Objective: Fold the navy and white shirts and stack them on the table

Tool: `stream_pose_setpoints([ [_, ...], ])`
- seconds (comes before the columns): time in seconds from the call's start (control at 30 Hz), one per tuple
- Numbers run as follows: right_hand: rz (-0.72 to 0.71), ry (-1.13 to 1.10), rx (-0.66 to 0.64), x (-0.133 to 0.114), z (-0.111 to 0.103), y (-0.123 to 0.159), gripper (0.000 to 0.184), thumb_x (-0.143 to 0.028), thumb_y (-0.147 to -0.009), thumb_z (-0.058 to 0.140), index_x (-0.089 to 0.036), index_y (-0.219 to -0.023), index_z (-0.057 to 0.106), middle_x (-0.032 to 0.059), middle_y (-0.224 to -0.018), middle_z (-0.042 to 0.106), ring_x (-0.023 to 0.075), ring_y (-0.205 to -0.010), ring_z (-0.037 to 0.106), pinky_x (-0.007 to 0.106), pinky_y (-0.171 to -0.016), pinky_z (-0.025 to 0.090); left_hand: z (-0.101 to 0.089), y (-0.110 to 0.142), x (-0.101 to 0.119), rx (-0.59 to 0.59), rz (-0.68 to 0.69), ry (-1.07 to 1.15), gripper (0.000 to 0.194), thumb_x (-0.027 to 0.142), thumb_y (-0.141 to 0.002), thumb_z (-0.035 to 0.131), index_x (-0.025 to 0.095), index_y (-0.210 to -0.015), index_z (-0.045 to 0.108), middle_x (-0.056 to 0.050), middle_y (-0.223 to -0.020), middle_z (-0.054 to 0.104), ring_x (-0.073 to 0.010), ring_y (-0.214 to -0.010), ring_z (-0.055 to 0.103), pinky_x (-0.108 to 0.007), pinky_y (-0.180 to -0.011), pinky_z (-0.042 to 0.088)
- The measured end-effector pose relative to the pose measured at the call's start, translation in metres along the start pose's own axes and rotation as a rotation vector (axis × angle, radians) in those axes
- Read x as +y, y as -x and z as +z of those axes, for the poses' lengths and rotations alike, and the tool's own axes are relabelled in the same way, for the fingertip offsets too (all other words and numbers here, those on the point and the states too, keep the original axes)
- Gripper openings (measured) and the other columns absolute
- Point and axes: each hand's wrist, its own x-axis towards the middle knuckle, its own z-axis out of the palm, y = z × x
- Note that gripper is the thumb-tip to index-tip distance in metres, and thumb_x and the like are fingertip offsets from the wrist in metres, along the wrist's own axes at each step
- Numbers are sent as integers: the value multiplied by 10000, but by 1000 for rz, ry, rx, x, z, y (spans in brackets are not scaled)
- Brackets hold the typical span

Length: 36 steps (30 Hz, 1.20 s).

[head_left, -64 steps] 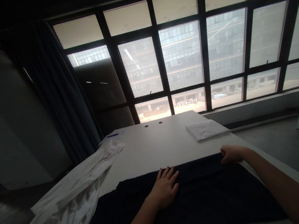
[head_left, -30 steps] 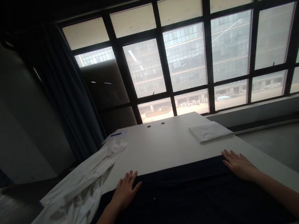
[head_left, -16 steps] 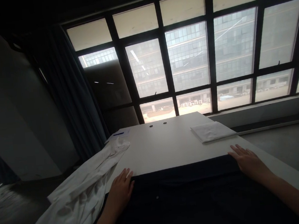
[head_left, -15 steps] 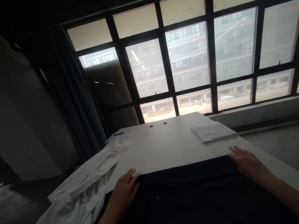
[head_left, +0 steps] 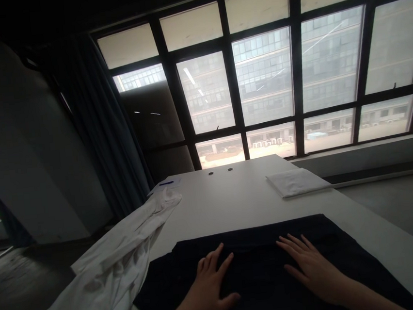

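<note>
A dark navy cloth [head_left: 259, 247] lies spread flat on the near part of a white table [head_left: 225, 202]. My left hand [head_left: 209, 284] rests palm down on the cloth, fingers spread, left of its middle. My right hand [head_left: 310, 264] lies flat on the cloth too, fingers apart, a little right of the middle. Neither hand grips anything.
A crumpled white garment [head_left: 107, 267] hangs over the table's left edge. A folded white cloth [head_left: 295, 181] sits at the far right of the table. A blue pen [head_left: 166, 183] on paper lies at the far left corner. Two round holes [head_left: 220, 171] mark the far edge; windows stand behind.
Both hands have moved inward from the cloth's far corners to its middle, and still lie flat on it. The view has shifted slightly to the right.
</note>
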Motion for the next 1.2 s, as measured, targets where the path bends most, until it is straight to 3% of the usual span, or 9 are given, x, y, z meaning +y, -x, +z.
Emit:
stream_pose_setpoints([
  [0.13, 60, 36, 52, 11, -3, -8, 632, -624, -978, 393, -311, -1527, 410, 72, -1547, 463, 309, -1429, 397, 558, -1207, 234, 6, -16, -12, 89, -46, -68, 871, 738, -900, 478, 400, -1599, 85, -8, -1691, 76, -350, -1534, 127, -582, -1216, 126],
  [0.3, 38, 32, 11, 29, -13, -21, 554, -619, -992, 359, -364, -1464, 495, 20, -1592, 397, 314, -1508, 238, 597, -1217, 152, 7, -42, -17, 91, -53, -92, 866, 763, -910, 408, 323, -1609, 146, -51, -1661, 242, -330, -1519, 197, -538, -1219, 107],
  [0.47, 55, 9, 3, 51, -19, -30, 518, -599, -980, 401, -323, -1368, 604, 48, -1561, 443, 313, -1485, 300, 587, -1211, 178, 4, -48, -19, 58, -120, -68, 873, 794, -878, 421, 354, -1597, 192, -52, -1668, 215, -351, -1515, 201, -577, -1200, 138],
  [0.67, 155, 100, -28, 76, -18, -15, 694, -717, -940, 348, -366, -1538, 363, 22, -1637, 263, 322, -1516, 186, 605, -1216, 117, -11, -25, -50, -94, -222, -75, 1089, 866, -741, 534, 351, -1599, 105, -48, -1679, -8, -349, -1539, -20, -616, -1208, 19],
  [0.77, 237, 127, -45, 93, -23, -7, 772, -765, -901, 359, -364, -1558, 305, 7, -1645, 222, 345, -1518, 152, 629, -1209, 110, -20, -15, -68, -150, -242, -62, 1191, 849, -659, 637, 341, -1600, 113, -54, -1676, -9, -366, -1533, -19, -620, -1210, 38],
  [0.9, 355, 188, -35, 99, -31, -4, 743, -728, -910, 346, -317, -1527, 401, 47, -1618, 302, 401, -1502, 185, 721, -1158, 124, -26, -13, -78, -21, -242, -29, 856, 791, -863, 447, 329, -1570, 307, -50, -1653, 242, -307, -1520, 216, -513, -1225, 179],
  [0.97, 346, 248, -16, 92, -30, -6, 677, -647, -944, 322, -275, -1486, 483, 74, -1590, 368, 399, -1500, 199, 724, -1157, 102, -25, -16, -79, 25, -248, -35, 776, 776, -908, 374, 324, -1538, 387, -46, -1637, 297, -297, -1508, 261, -492, -1219, 210],
  [1.1, 315, 219, -70, 78, -26, -11, 668, -574, -972, 276, -201, -1486, 485, 120, -1583, 372, 347, -1491, 263, 652, -1181, 162, -15, -22, -82, 2, -227, -56, 820, 799, -891, 384, 322, -1556, 343, -43, -1661, 212, -316, -1530, 169, -543, -1225, 158],
  [1.2, 309, 164, -100, 82, -26, -17, 673, -562, -973, 274, -192, -1508, 448, 118, -1602, 326, 328, -1501, 237, 632, -1185, 183, -8, -25, -86, 10, -215, -88, 825, 797, -907, 346, 331, -1581, 255, -27, -1672, 139, -306, -1542, 97, -560, -1228, 114],
])
